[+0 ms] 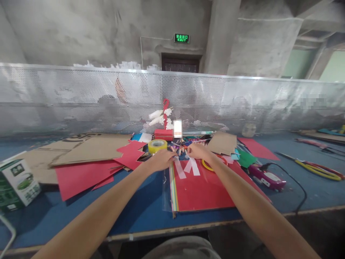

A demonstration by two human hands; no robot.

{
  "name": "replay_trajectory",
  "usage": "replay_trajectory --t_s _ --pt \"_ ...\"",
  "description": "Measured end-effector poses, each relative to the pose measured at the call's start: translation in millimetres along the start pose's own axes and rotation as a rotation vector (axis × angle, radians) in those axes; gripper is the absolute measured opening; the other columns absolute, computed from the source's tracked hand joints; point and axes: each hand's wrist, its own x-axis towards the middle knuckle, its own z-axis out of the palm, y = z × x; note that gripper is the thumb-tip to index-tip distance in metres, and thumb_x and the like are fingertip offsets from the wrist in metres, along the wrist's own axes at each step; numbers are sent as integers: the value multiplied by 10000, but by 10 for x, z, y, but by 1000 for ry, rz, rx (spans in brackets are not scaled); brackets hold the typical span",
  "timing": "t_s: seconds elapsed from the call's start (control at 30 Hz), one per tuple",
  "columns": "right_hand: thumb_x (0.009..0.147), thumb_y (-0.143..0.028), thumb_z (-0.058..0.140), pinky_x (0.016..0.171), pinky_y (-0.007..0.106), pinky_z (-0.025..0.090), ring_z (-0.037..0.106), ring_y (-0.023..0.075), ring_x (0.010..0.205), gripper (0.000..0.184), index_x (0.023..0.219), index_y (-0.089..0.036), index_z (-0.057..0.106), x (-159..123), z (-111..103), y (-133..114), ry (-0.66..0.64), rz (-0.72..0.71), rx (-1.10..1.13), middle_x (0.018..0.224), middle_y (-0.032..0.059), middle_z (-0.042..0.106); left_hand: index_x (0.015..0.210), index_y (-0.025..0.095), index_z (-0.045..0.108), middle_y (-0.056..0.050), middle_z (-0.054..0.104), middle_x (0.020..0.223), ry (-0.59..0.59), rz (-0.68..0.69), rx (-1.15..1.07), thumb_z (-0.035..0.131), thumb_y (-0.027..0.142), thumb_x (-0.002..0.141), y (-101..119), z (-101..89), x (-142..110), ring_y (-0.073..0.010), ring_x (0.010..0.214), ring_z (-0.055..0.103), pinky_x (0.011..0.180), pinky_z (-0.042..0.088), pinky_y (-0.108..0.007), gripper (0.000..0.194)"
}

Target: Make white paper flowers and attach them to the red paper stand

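Observation:
My left hand is closed, its fingertips pinching the upper end of a thin white strip. Beside it, my right hand is also closed, with its fingertips at the top of other white strips that spread in a V. Whether these are paper or tape I cannot tell. Beneath both hands lies a stack of coloured card, red on top, partly in a clear sleeve. Yellow-handled scissors rest on it, partly hidden by my right forearm. A roll of yellow tape sits just beyond my left hand.
Cardboard pieces and red card cover the left side, by a green-and-white carton. To the right are a purple corded tool and large shears. A red stand with white flowers stands before the perforated metal screen.

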Motion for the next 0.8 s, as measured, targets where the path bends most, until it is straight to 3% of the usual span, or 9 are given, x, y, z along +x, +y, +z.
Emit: replay_trajectory --t_s 0.2,0.37,0.47,0.57,0.8 --pt "721 -158 651 572 194 406 674 162 701 130 828 -176 722 24 -9 15 -6 -46 167 802 38 750 1181 222 674 -112 716 1063 -42 34 -7 450 113 836 -58 135 25 -249 962 659 871 473 -358 425" --pt "720 -168 631 588 192 427 658 152 698 140 830 -144 714 97 67 89 9 -127 437 783 43 736 1056 227 734 -107 725 1020 -22 15 -67 480 129 812 -61 152 48 -257 981 653 899 473 -361 365" --pt "758 -270 635 552 193 421 621 131 645 159 827 -137 688 95 73 87 29 -154 561 770 41 713 1026 213 731 -96 725 1055 4 -57 -114 492 160 831 -34 105 66 -257 987 651 894 477 -363 312" --pt "769 -358 654 531 192 420 595 117 616 226 828 -140 658 62 40 40 72 -152 672 754 34 691 974 190 714 -86 731 997 47 -130 -257 521 209 845 1 3 83 -236 897 667 820 497 -337 232" --pt "736 -285 704 565 212 491 655 138 656 195 834 -177 576 16 -36 -92 91 -113 1005 787 44 715 929 162 620 -33 677 816 177 -199 -662 601 293 821 5 -160 102 -148 684 646 621 488 -251 171"
